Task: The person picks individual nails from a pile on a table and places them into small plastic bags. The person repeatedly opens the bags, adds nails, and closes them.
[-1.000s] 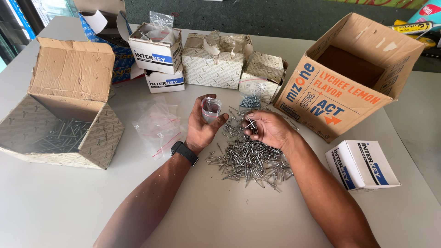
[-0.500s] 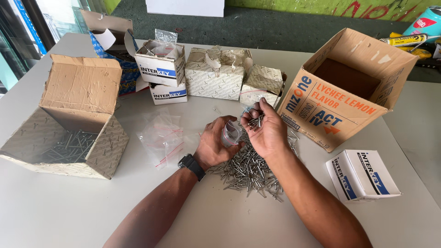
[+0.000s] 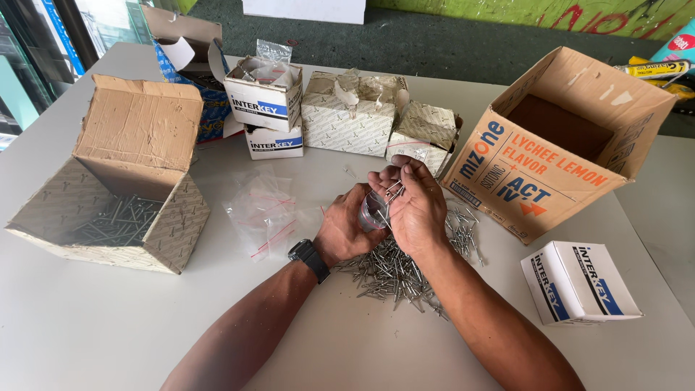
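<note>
My left hand [image 3: 346, 228] holds a small clear plastic bag [image 3: 374, 210] open at its mouth, just above a pile of silver nails [image 3: 394, 268] on the white table [image 3: 108, 326]. My right hand [image 3: 414, 205] grips a bunch of nails [image 3: 393, 190] and presses them against the bag's mouth. The two hands touch each other. A black watch [image 3: 309, 258] sits on my left wrist.
An open patterned box of nails [image 3: 119, 217] stands at the left. Several clear zip bags [image 3: 260, 210] lie beside it. Small white and patterned boxes [image 3: 347, 116] line the back. A large open brown carton [image 3: 565, 137] stands at the right, a closed white box [image 3: 575, 282] in front of it.
My right hand lifted a bunch of nails off the pile and brought it up to the bag in my left hand. Both hands now meet above the pile.
</note>
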